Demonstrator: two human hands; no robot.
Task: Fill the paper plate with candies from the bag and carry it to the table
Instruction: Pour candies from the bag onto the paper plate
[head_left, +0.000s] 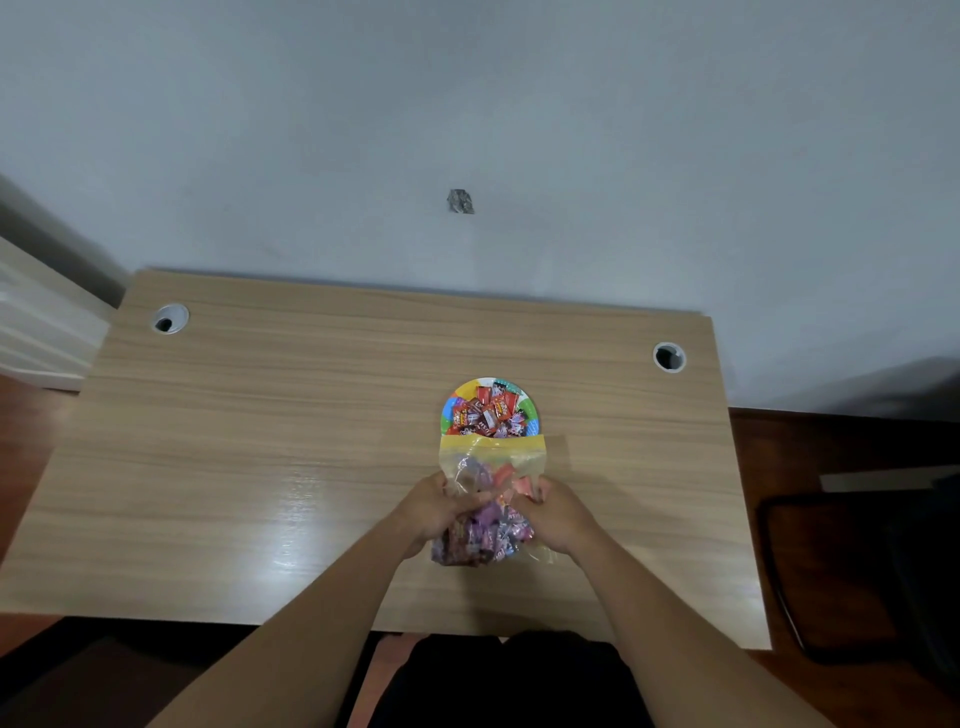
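Observation:
A colourful paper plate (453, 410) lies on the wooden table (260, 441), right of centre, heaped with red and pink wrapped candies (488, 413). Just in front of it is a clear plastic candy bag (493, 462) with a yellow zip strip, its mouth overlapping the plate's near edge. My left hand (434, 506) grips the bag's left side and my right hand (558, 512) grips its right side. Several purple and pink candies are still inside the bag, between my hands.
Two round cable holes sit in the table top, one at the far left (170, 318) and one at the far right (669, 357). A grey wall rises behind the table. A dark chair (857, 571) stands at the right on the brown floor.

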